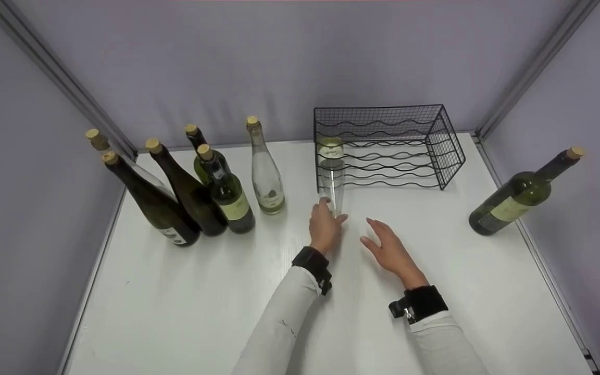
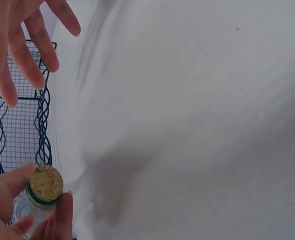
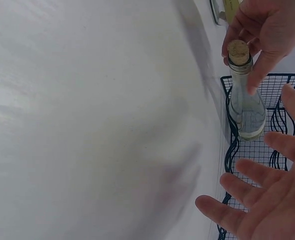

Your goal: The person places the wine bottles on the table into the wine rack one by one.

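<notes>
A clear glass bottle lies in the left end of the black wire wine rack, its corked neck pointing toward me. My left hand holds it by the neck, thumb on one side and fingers on the other. In the left wrist view the cork shows between thumb and fingers. The right wrist view shows the bottle's body inside the rack. To the right, my right hand hovers over the table with spread fingers, holding nothing and apart from the bottle.
Left of the rack stands another clear bottle. Several dark corked bottles, including a green one with a pale label, crowd the table's left side. One dark green bottle stands at the right edge. Panels enclose the white table.
</notes>
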`<state>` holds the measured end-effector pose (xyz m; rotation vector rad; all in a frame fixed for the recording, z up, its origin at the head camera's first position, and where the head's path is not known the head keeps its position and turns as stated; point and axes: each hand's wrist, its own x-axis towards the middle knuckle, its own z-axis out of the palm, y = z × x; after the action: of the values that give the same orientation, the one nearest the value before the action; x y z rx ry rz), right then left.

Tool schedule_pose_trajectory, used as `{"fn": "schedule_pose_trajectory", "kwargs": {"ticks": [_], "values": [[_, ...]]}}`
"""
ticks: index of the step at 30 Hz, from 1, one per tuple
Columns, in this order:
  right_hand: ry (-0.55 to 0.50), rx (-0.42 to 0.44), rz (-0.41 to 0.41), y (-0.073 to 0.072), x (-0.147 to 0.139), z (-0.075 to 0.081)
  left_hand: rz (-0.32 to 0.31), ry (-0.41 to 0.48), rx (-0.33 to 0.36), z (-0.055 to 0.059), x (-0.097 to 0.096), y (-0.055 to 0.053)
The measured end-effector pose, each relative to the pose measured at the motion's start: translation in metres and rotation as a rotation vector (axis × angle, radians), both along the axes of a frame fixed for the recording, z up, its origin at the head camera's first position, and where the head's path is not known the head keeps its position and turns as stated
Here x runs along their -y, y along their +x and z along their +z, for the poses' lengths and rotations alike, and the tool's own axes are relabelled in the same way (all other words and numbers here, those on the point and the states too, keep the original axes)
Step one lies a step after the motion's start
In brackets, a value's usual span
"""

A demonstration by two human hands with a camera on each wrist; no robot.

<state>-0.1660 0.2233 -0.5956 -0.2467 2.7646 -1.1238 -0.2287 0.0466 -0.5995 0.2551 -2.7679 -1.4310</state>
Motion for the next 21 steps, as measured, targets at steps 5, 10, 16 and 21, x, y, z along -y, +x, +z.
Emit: {"fn": "schedule_pose_trajectory", "kwargs": {"ticks": [5,10,16,21], "values": [[-0.001,-0.003,0.002,0.0,0.002,0.0,-0.006,0.045,0.056,0.001,0.0,0.0],[-0.004,-0.005,0.006,0.0,0.003,0.001,-0.008,0.035,0.119,0.005,0.002,0.0],[0.007,0.0,0.014,0.0,0.005,0.004,-0.047,-0.003,0.159,0.014,0.01,0.007],[0.018,-0.011,0.019,0.0,0.009,0.009,-0.083,-0.023,0.143,0.022,0.017,0.013]]}}
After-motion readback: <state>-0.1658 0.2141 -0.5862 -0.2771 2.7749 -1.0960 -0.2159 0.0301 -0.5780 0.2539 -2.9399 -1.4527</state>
